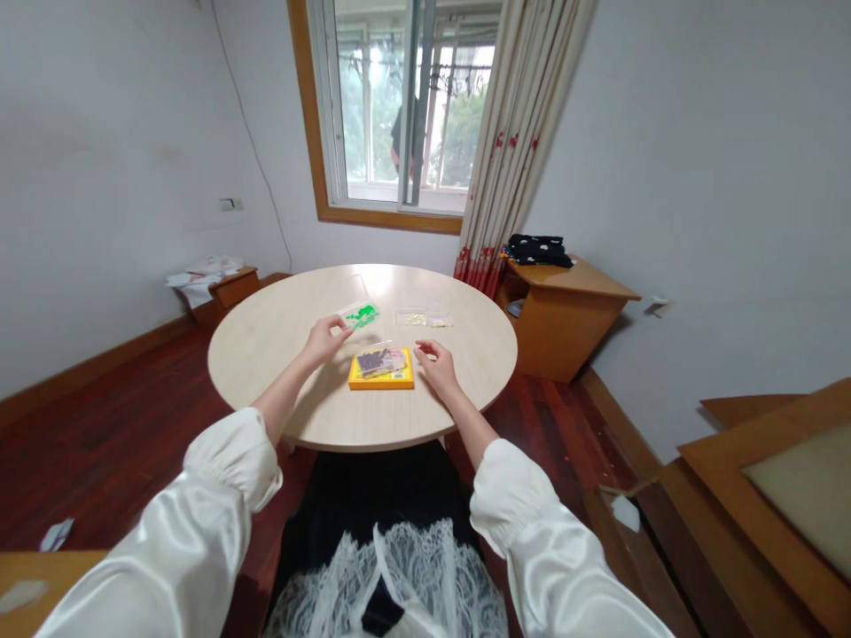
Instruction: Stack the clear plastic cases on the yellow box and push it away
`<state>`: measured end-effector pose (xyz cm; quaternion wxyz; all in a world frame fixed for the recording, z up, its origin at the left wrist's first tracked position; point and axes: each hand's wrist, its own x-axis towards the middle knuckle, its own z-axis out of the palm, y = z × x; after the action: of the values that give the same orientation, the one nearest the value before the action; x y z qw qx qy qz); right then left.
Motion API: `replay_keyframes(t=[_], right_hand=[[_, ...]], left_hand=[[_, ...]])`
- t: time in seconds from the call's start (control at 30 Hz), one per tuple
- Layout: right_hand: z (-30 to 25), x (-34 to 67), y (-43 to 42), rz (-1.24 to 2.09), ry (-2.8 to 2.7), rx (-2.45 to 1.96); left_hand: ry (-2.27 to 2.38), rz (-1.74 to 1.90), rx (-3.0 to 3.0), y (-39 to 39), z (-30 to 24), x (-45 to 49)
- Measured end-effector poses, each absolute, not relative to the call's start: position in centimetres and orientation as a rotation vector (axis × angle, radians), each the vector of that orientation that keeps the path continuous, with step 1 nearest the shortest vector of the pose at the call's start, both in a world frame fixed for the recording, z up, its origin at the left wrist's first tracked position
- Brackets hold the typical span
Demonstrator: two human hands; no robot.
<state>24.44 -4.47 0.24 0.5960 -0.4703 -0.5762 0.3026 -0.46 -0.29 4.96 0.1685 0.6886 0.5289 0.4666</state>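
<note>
Your left hand (324, 339) rests on the round counter (266, 346), its fingers curled and pinching the near corner of the clear bag of green pieces (360, 315). That bag lies flat on the counter, just beyond and to the right of the hand. Your right hand (435, 365) sits on the counter just right of the yellow box (381, 372), fingers loosely bent toward the box's upper right corner; from this distance you cannot tell whether they touch it or grip anything. The box lies flat between your two hands, near the counter's front edge, with a clear packet of dark pieces (380, 359) on top of it. A second clear bag, holding pale yellow pieces (423, 318), lies farther back, beside the green one and apart from both hands. To the right of the counter stands a low wooden cabinet (565, 319) with dark folded cloth (537, 250) on top. Behind the counter, a curtain (511, 142) hangs beside the window (399, 106).
</note>
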Motion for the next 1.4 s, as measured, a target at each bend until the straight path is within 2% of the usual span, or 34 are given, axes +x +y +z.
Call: replay_keyframes(t=[0.17,0.53,0.9,1.4], right_hand=[[0.8,24.2,-5.4,0.852,-1.337,-0.979],[0.5,24.5,-5.2,1.021,-1.445,-0.831],[2.3,23.4,-5.4,1.033,-1.523,-0.864],[1.4,22.7,-4.6,0.829,-1.608,-0.8]], left_hand=[[1.203,1.253,1.968,-4.3,6.3,1.0],[1.073,1.293,1.769,-6.3,3.1,2.9],[1.133,1.168,1.859,-6.0,2.9,2.3],[1.119,1.28,1.874,-6.4,3.3,2.6]])
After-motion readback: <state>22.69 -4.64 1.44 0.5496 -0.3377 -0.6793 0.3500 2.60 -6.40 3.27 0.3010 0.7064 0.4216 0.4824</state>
